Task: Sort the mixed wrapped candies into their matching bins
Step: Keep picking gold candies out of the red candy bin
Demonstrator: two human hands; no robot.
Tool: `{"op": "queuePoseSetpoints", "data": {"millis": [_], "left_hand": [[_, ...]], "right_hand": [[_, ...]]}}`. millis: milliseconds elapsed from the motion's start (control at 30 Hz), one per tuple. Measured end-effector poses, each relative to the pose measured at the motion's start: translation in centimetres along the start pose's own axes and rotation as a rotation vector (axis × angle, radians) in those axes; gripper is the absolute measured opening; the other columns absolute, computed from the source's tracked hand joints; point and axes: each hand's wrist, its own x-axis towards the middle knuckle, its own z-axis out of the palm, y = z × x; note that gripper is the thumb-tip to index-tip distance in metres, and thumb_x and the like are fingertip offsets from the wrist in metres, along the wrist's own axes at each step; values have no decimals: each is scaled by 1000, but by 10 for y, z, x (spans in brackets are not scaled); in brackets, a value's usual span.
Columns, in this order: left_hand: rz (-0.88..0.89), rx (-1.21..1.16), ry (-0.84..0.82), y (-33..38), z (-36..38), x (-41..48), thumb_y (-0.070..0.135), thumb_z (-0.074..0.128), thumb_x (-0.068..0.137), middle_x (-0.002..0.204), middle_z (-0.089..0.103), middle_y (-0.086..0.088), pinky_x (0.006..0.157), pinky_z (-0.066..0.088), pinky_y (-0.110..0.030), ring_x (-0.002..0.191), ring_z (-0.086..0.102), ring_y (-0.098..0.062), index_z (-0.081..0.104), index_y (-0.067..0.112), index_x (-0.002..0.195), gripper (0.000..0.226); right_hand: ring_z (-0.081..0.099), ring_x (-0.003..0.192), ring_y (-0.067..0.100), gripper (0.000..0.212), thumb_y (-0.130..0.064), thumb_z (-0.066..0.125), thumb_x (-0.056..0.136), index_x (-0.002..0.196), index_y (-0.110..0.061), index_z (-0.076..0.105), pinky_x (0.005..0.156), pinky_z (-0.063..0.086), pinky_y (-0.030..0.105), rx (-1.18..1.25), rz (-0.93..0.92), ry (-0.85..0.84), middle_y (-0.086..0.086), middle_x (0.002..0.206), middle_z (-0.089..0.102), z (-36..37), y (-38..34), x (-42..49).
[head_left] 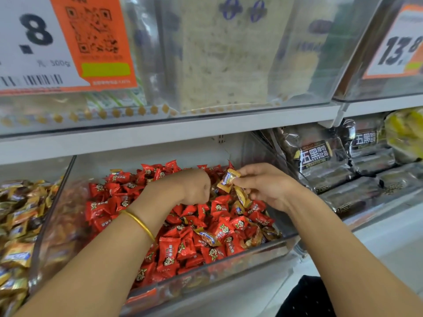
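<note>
Nearest, two bare forearms reaching over the front wall of a clear bin (206, 268), with a gold bangle (139, 221) on the left wrist. Inside the bin, heaped red candies (174, 248) from wall to wall, with a few stray gold pieces (208, 239) mixed in near the front right corner.

Left hand (194, 186) over the middle of the heap, knuckles up, fingers curled under and hidden; contents of that grip impossible to tell. Right hand (267, 186) just beside it, toward the bin's back right corner, thumb and fingertips pinching a gold candy (227, 180), tilted above the red heap and close to the left knuckles. Just below, a second gold candy (242, 197) against the right fingers.

Past the bin's left wall, a pile of gold-wrapped candies (18, 225). Past the right wall, dark bagged toast (320, 161) lying on the shelf. Overhead, a white and orange price tag (68, 42) on the front of an upper bin.
</note>
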Motion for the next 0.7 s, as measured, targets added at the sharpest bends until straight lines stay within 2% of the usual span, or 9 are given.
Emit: {"op": "queuePoseSetpoints", "data": {"millis": [100, 167, 200, 267, 367, 467, 567, 600, 700], "left_hand": [[51, 16, 159, 16, 1, -1, 4, 53, 86, 107, 57, -4, 85, 45, -27, 102, 54, -21, 62, 16, 110, 28], [125, -66, 171, 22, 6, -3, 4, 51, 87, 116, 57, -2, 83, 43, -20, 111, 53, -21, 58, 11, 120, 35], [160, -79, 132, 24, 9, -4, 5, 51, 89, 116, 58, -2, 81, 41, -17, 112, 53, -21, 58, 10, 118, 31], [174, -52, 44, 24, 14, -3, 11, 52, 92, 127, 57, 0, 91, 38, -18, 119, 51, -17, 57, 10, 125, 33], [132, -7, 8, 18, 7, -4, 17, 59, 91, 125, 61, 0, 94, 39, -20, 114, 55, -13, 64, 11, 119, 29], [33, 57, -54, 8, -4, -5, 24, 62, 89, 117, 65, 0, 93, 44, -27, 106, 59, -15, 68, 10, 109, 25], [-29, 118, -43, 2, -9, -6, 37, 55, 92, 77, 56, -1, 64, 40, -27, 71, 52, -16, 64, 12, 82, 29], [-26, 121, 10, 1, -9, -4, 37, 53, 93, 73, 52, -2, 61, 37, -27, 67, 48, -15, 61, 11, 79, 31], [10, 75, 209, -1, -3, 9, 29, 57, 91, 108, 61, -2, 87, 46, -33, 98, 56, -18, 63, 17, 111, 24]], "right_hand": [[51, 63, 13, 10, -6, 56, 92, 83, -9, 60, 61, 49, 28, 327, 131, 16, 5, 68, 56, 1, -4, -5], [54, 66, 19, 15, -8, 49, 96, 82, -6, 55, 65, 57, 39, 646, 250, -8, 7, 63, 53, 0, -5, -9], [56, 62, 20, 20, -10, 45, 98, 81, -5, 54, 59, 58, 38, 770, 297, -22, 8, 57, 52, -1, -5, -11], [54, 47, 18, 28, -16, 39, 100, 76, -6, 49, 42, 54, 26, 895, 378, -25, 5, 48, 47, -1, -6, -15], [44, 35, 12, 31, -16, 34, 98, 68, -12, 43, 34, 42, 14, 918, 420, -12, -1, 49, 36, 1, -7, -17], [49, 42, 13, 31, -19, 36, 95, 67, -16, 48, 37, 38, 12, 855, 434, -15, 0, 55, 45, 3, -4, -16], [56, 51, 17, 28, -20, 37, 93, 68, -16, 50, 41, 37, 13, 812, 441, -34, 4, 68, 63, 4, 1, -15], [59, 51, 18, 29, -21, 36, 93, 68, -15, 50, 42, 39, 14, 805, 435, -25, 7, 72, 68, 4, 2, -14], [52, 42, 14, 41, -40, 41, 95, 64, -15, 49, 37, 35, 13, 814, 373, -8, 6, 65, 65, 4, 1, -13]]}}
